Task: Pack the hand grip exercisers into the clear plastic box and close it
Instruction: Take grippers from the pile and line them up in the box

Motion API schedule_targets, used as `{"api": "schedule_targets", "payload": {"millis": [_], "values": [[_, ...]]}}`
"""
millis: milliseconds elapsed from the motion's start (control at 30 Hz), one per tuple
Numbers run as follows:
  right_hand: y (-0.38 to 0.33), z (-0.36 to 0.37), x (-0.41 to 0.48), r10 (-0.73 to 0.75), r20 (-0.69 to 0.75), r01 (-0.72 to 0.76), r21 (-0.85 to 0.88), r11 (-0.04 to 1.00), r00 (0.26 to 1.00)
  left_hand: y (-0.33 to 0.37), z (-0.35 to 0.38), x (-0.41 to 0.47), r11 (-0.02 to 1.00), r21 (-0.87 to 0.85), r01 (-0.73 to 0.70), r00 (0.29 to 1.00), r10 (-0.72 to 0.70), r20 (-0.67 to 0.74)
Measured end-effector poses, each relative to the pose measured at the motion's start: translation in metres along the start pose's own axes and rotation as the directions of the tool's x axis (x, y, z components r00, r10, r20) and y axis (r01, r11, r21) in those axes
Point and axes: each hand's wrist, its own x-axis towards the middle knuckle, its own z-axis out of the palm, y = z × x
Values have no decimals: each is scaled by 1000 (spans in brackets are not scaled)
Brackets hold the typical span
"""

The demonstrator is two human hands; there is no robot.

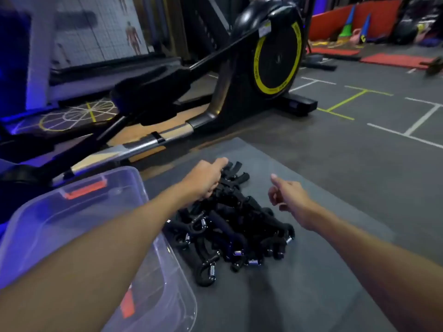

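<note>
Head view, nearest first: one clear plastic box (pixel 143 188) sits at the lower left on a grey mat (pixel 323 283). Two orange-red latches (pixel 86 188) show on it, one at each end. The left forearm crosses above it, and I cannot tell whether the lid is on.

Just beside the box, on the mat, lies one tangled heap of hand grip exercisers (pixel 239 224). They are black, with padded handles and silver coil springs. Six springs catch the light, but the pieces overlap too much for an exact count (a dozen or so at a guess).

The left hand (pixel 206 178) is at the far end of the heap, its fingers curled round some handles. The right hand (pixel 287 197) hovers just right of the heap and holds nothing, its forefinger out and the other fingers loosely bent.

Beyond stands one black exercise machine (pixel 215 101) with a yellow-ringed flywheel (pixel 278 61); the lettering on the ring is too blurred to read. White and yellow floor lines (pixel 347 101) run to the right. Farther off are red mats (pixel 393 59) and an anatomy chart (pixel 129 37).
</note>
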Motion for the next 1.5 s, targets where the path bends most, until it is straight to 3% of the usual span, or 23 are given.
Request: {"api": "schedule_targets", "payload": {"millis": [67, 233, 467, 800, 1000, 1167, 1500], "values": [[16, -7, 1, 30, -48, -33, -59, 998, 998, -7, 17, 15, 986, 168, 7, 1000, -3, -24], [65, -11, 2, 54, 43, -48, -120, 992, 998, -43, 56, 36, 910, 405, -91, 983, 18, 180], [84, -6, 10, -23, 144, 64, -287, 956, 989, -68, 89, 44, 890, 429, -155, 976, 71, 207], [82, -9, 10, -197, 8, 179, -457, 871, 980, -72, 89, 38, 915, 381, -135, 973, 51, 224], [60, -24, -1, -227, -135, 169, -347, 923, 965, -41, 76, 19, 942, 284, -179, 968, 117, 222], [17, -22, -23, -262, -218, 237, -133, 962, 940, -3, 52, -9, 925, 255, -282, 952, 238, 193], [-87, 24, -82, -333, -170, 366, 235, 900, 928, 43, -42, -85, 895, 218, -389, 888, 427, -169]]}}
